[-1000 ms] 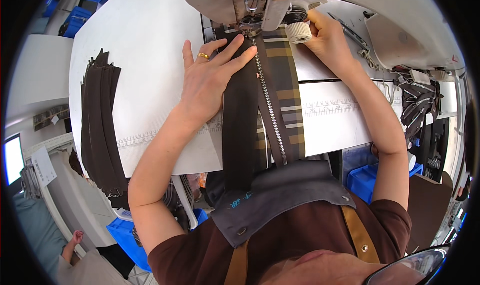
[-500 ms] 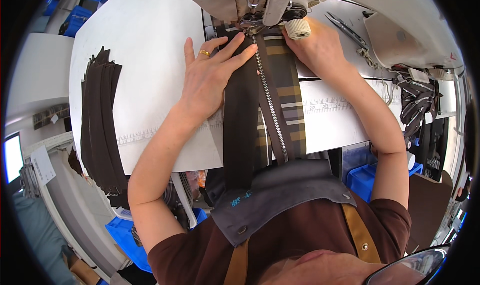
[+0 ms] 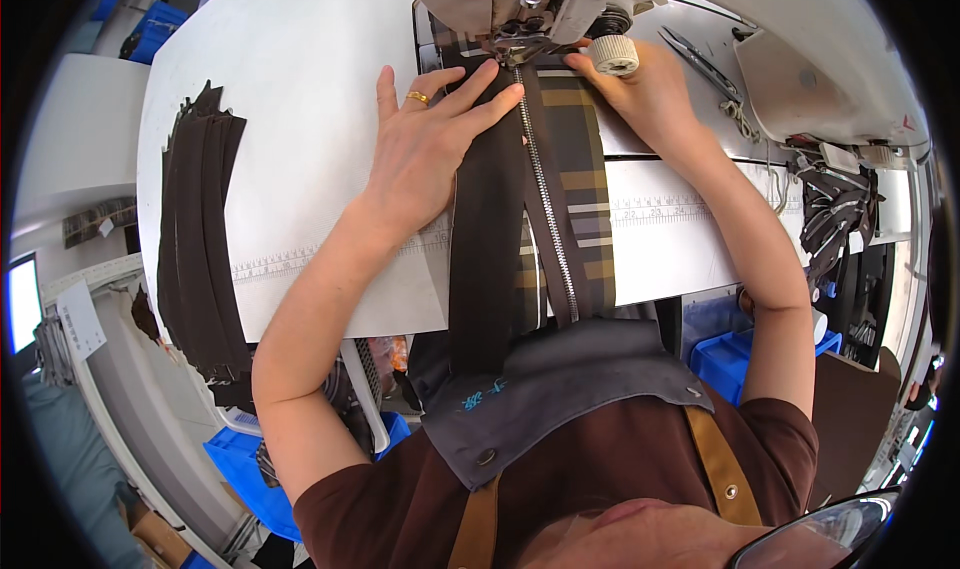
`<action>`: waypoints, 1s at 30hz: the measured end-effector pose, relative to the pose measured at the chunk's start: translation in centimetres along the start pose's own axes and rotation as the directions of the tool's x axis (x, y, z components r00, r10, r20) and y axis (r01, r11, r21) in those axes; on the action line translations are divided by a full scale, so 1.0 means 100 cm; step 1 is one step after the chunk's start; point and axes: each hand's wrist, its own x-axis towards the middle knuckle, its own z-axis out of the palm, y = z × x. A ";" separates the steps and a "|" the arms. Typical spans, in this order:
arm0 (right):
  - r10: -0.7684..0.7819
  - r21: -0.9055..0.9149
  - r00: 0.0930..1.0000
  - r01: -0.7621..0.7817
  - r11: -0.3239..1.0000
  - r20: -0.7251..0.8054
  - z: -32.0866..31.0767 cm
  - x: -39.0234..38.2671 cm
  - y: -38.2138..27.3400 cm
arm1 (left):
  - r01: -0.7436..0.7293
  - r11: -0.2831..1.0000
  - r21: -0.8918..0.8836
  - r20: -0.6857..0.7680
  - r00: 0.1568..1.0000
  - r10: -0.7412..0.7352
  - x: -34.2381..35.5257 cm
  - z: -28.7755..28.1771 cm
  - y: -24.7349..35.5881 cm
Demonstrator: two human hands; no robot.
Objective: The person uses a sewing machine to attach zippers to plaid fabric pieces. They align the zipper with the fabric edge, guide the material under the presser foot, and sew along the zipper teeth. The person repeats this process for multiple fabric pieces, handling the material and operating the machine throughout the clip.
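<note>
A sewing machine head (image 3: 555, 4) stands over a panel of plaid fabric (image 3: 590, 184) in dark grey, tan and white. A metal-toothed zipper (image 3: 545, 184) on dark tape runs lengthwise from under the presser foot (image 3: 517, 57) toward my lap. Beside it on the left lies a long dark brown fabric strip (image 3: 485, 239). My left hand (image 3: 425, 139), a gold ring on one finger, rests spread with fingertips on the strip and near the zipper, close to the foot. My right hand (image 3: 645, 94) is closed at the panel's far right edge, thumb against the cloth; a white knob (image 3: 613, 55) partly covers its fingers.
A stack of dark brown strips (image 3: 200, 239) hangs over the white table's (image 3: 300, 109) left side. Tweezers (image 3: 700, 61) and a cord lie right of the machine. Dark scraps (image 3: 835, 204) hang farther right. Blue bins (image 3: 725, 359) stand below the table, and a ruler scale (image 3: 660, 209) crosses it.
The view has shifted slightly, with the machine head a little farther right in it. My right hand's fingertips show more at the plaid edge. My left hand keeps its spread pose on the strip.
</note>
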 end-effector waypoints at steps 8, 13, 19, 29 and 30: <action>0.164 0.368 0.975 -0.208 0.906 0.147 -0.012 -0.004 -0.010 | 0.008 1.000 0.012 0.011 1.000 -0.008 -0.002 0.002 -0.002; -0.111 0.039 0.989 0.108 0.993 0.100 -0.011 -0.002 0.016 | 0.007 1.000 0.011 0.004 1.000 -0.007 -0.002 0.002 0.004; -0.116 -0.012 0.990 0.118 0.993 0.076 -0.007 0.000 0.016 | -0.005 1.000 0.007 -0.001 1.000 0.005 -0.003 0.001 0.004; -0.264 -0.028 0.944 0.274 0.961 0.197 -0.001 -0.009 -0.019 | -0.036 0.999 0.006 0.007 0.999 0.036 -0.002 0.003 -0.003; -0.275 0.001 0.951 0.278 0.961 0.143 0.003 -0.009 -0.017 | -0.035 0.999 -0.001 0.008 0.999 0.035 -0.004 0.004 -0.003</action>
